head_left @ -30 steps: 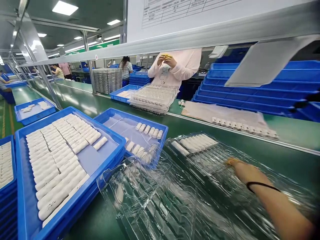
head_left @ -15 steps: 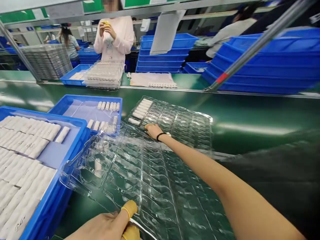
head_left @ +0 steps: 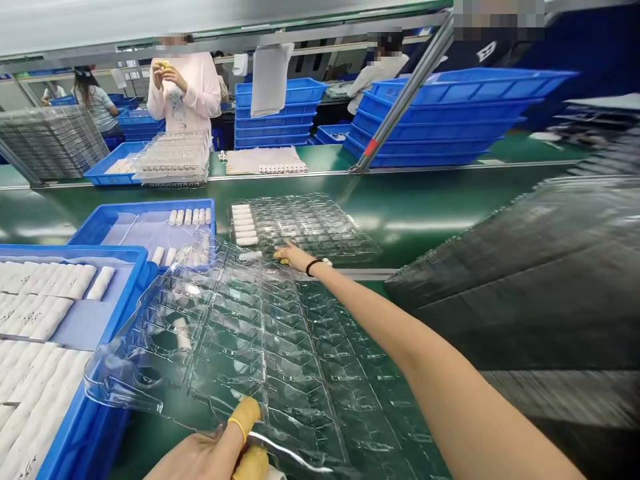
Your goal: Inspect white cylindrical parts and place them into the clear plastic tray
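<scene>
A large clear plastic tray (head_left: 285, 360) with rows of moulded pockets is held tilted over the green bench. At its near edge my left hand (head_left: 215, 457) pinches the rim, yellow finger cots on thumb and finger. My right hand (head_left: 296, 257) reaches across to the tray's far edge, its fingers closed there; their exact grip is partly hidden. Just beyond that hand lies a second clear tray (head_left: 310, 223), with several white cylindrical pieces (head_left: 243, 225) in its left end. Through the held tray, another white piece (head_left: 183, 333) shows.
At left, a blue bin (head_left: 143, 257) holds many white pieces; behind it a shallower blue bin (head_left: 211, 230) holds several more. Stacked blue bins (head_left: 435, 127) and a metal post (head_left: 400, 100) stand across the bench. A person (head_left: 183, 93) works opposite. Dark, blurred sheeting (head_left: 540, 287) is at right.
The view has turned to the right, so the bins and far tray appear further left. Both hands stay at the held tray, which has shifted slightly left in view.
</scene>
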The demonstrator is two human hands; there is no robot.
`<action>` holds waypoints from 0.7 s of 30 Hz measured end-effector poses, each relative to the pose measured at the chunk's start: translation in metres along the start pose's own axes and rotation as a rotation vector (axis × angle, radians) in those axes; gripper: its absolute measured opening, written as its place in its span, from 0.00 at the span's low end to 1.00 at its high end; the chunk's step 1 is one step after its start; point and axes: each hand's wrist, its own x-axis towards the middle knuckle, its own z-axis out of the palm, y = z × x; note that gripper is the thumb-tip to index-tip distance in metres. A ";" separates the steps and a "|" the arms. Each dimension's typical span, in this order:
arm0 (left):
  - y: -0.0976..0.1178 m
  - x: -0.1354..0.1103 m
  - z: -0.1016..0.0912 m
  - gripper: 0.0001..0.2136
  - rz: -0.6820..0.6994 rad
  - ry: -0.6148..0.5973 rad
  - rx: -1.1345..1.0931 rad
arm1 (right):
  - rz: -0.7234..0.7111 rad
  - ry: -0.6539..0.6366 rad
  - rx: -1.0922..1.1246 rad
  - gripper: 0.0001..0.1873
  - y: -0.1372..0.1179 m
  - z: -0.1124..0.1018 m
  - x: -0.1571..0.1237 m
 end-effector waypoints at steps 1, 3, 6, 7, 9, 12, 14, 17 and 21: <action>0.001 -0.004 0.000 0.14 -0.019 -0.016 0.012 | -0.010 -0.002 0.046 0.18 -0.004 0.002 -0.003; 0.004 -0.011 -0.001 0.14 -0.051 -0.045 0.029 | -0.019 -0.007 0.142 0.18 -0.014 0.004 -0.008; 0.013 -0.017 -0.001 0.15 -0.078 -0.060 0.050 | -0.015 -0.002 0.298 0.18 -0.030 0.002 -0.016; 0.017 -0.018 -0.002 0.15 -0.079 -0.056 0.053 | -0.011 0.001 0.351 0.19 -0.035 0.000 -0.020; 0.027 -0.024 -0.006 0.15 -0.061 -0.042 0.047 | -0.006 -0.004 0.455 0.23 -0.044 -0.002 -0.031; 0.047 -0.049 -0.021 0.15 -0.008 -0.030 0.053 | -0.005 -0.044 0.596 0.30 -0.051 -0.002 -0.057; 0.061 -0.076 -0.035 0.16 0.028 -0.016 0.094 | -0.001 -0.074 0.674 0.33 -0.050 0.000 -0.078; 0.076 -0.120 -0.049 0.17 0.058 0.011 0.136 | 0.020 -0.102 0.769 0.33 -0.040 -0.001 -0.112; 0.089 -0.148 -0.048 0.13 0.041 -0.017 0.153 | 0.078 -0.129 0.837 0.30 -0.021 -0.005 -0.148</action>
